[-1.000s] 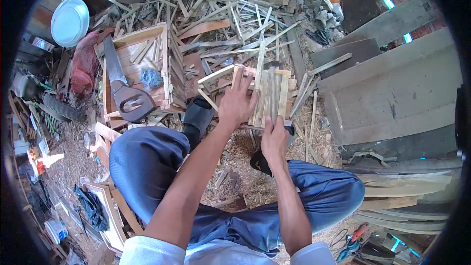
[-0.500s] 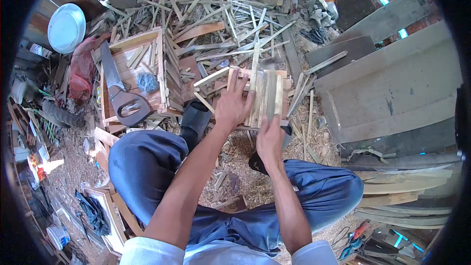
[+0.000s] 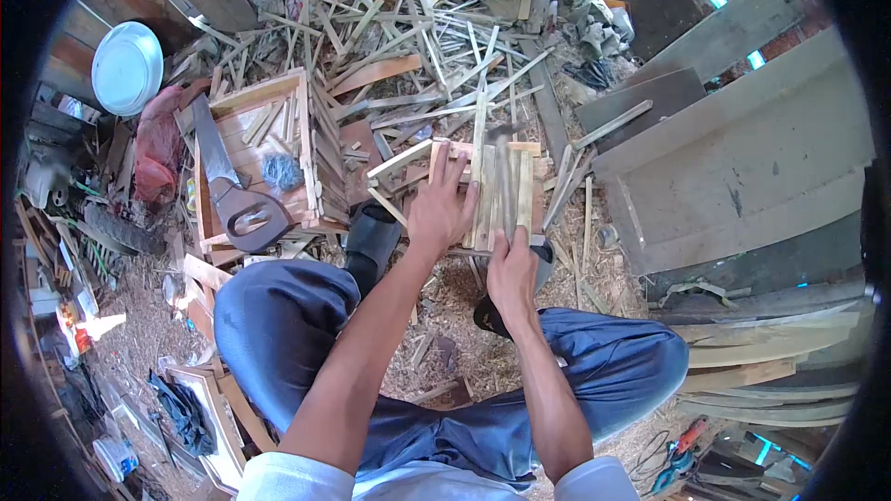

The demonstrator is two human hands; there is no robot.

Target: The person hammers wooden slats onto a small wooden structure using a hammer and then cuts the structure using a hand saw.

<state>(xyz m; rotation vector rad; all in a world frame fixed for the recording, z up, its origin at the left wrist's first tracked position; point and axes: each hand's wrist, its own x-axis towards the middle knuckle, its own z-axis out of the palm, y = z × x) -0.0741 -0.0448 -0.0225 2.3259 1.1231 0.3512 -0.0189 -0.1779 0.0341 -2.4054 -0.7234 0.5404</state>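
Note:
In the head view, my left hand (image 3: pixel 440 211) lies on a small frame of wooden slats (image 3: pixel 481 213), its fingers stretched out and touching the wood near the top left edge. My right hand (image 3: pixel 512 269) is closed round the lower end of a hammer (image 3: pixel 507 187). The handle runs away from me over the slats, and the dark head at its far end is slightly blurred. Several narrow slats lie side by side under it. One long slat (image 3: pixel 480 121) sticks out past the frame's far edge. Any nail under the hammer is too small to make out.
To the left stands a wooden crate (image 3: pixel 302 130) with a handsaw (image 3: pixel 232 195) across its side and a blue bundle (image 3: pixel 280 172) inside. Scrap sticks (image 3: pixel 436 46) pile up ahead. Large boards (image 3: pixel 742 167) lean at the right. My knees flank the work.
The hammer head has shifted slightly down and left over the slats, with my right hand a little lower. My left hand keeps its place on the wood. The whole view has shifted slightly.

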